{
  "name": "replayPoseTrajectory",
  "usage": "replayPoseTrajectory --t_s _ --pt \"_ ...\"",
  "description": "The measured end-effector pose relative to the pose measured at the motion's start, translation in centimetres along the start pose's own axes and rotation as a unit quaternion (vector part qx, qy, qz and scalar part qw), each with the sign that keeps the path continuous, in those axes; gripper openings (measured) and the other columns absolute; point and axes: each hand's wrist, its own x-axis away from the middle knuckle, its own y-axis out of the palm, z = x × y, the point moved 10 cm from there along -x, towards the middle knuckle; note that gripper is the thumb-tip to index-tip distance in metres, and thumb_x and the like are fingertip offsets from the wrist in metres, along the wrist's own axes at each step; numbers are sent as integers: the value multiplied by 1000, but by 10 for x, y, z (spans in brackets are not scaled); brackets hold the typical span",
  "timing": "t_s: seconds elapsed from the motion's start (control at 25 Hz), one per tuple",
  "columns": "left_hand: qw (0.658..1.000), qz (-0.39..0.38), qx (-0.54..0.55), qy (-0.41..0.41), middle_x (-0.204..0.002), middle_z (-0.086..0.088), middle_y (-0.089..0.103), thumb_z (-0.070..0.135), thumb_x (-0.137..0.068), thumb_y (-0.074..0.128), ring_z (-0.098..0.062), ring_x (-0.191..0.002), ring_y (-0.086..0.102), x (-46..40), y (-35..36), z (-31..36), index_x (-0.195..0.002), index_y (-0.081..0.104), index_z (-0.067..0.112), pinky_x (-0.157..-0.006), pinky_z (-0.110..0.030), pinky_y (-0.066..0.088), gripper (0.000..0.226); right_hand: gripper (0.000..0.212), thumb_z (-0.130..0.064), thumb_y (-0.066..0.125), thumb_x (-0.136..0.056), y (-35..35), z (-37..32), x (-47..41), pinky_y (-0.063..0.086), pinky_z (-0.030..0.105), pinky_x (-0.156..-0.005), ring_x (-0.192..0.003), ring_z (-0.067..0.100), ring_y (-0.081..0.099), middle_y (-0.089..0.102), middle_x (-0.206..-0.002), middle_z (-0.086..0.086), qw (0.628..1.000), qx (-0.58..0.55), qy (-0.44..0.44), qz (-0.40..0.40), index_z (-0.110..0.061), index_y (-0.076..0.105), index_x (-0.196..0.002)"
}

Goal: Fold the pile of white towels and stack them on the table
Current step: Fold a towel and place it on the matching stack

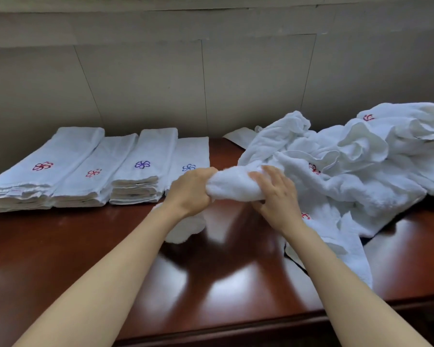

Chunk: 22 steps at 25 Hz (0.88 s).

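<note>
Against a panelled wall, a bunched towel was gripped by the left hand and cupped by the right hand, judged freshly drawn from the pile; spreading flat was required next.

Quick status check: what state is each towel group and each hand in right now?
Folded stacks: four, side by side on the table.
Unfolded pile: crumpled, heaped.
Bunched towel: lifted, held.
Left hand: gripping the towel's end.
Right hand: fingers curled over it.
</note>
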Motion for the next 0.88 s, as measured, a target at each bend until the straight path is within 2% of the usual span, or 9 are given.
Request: replayPoseTrajectory --t_s 0.08,0.12,0.2,0.28,0.36,0.48,0.64,0.76,0.88 --pt "997 -26 70 9 -80 6 64 17 -74 53 -24 -82 60 10 -4 -15 -85 61 21 -70 -42 51 14 41 -16 66 -80 13 20 5 19 48 -110 -138 25 34 46 -142 7 996 -6 60 -72 -20 58 -120" --pt "997 -41 67 -3 -82 6 64 10 -76 54 -24 -85 61 15 -5 -26 -86 60 22 -71 -40 50 16 29 -20 62 -82 11 16 8 22 48 -109 -131 25 44 57 -130 8 996 -18 52 -64 -16 63 -111" --pt "995 -77 -41 -45 -100 2 59 14 -76 58 -24 -99 56 23 -5 -48 -109 55 29 -75 -37 44 36 27 -34 51 -76 -9 -14 11 43 43 -80 -88 32 64 68 -83 12 999 -36 8 -1 -11 63 -81" --pt "985 -110 -131 -24 -109 6 47 38 -65 65 -22 -104 50 27 2 -46 -120 38 45 -77 -37 43 62 32 -41 48 -74 -26 -54 13 31 31 -54 -61 31 57 62 -65 10 997 -73 -28 16 -10 56 -72" --pt "984 -120 -129 10 -103 14 49 45 -67 65 -18 -101 54 31 14 -33 -104 35 50 -68 -34 41 48 30 -41 54 -77 -16 -92 20 28 29 -57 -62 26 50 60 -67 4 988 -126 -51 -68 -11 56 -77" --pt "973 -108 -196 -57 -110 12 57 32 -89 48 -17 -108 56 41 11 -60 -108 53 30 -73 -33 42 20 29 -49 59 -80 25 -114 36 41 32 -63 -69 18 54 56 -67 -9 953 -194 -51 -225 -23 50 -69" --pt "938 -149 -297 -96 -116 0 58 31 -91 48 -24 -111 51 80 6 -125 -109 60 24 -84 -34 40 22 41 -61 54 -85 67 -112 51 42 29 -98 -107 6 56 65 -111 -14 893 -264 -21 -362 -28 66 -105" --pt "940 -126 -303 -94 -109 1 60 28 -91 48 -23 -107 52 104 -7 -146 -103 62 23 -86 -37 41 19 54 -56 29 -97 77 -110 41 41 37 -97 -108 19 56 64 -118 -2 921 -116 -27 -371 -18 66 -108" --pt "935 -56 -321 -139 -104 1 64 29 -91 50 -21 -102 56 118 -30 -168 -98 64 24 -84 -35 43 17 53 -53 27 -99 91 -134 43 43 36 -81 -87 25 52 60 -94 7 904 -30 -22 -425 -11 59 -92"
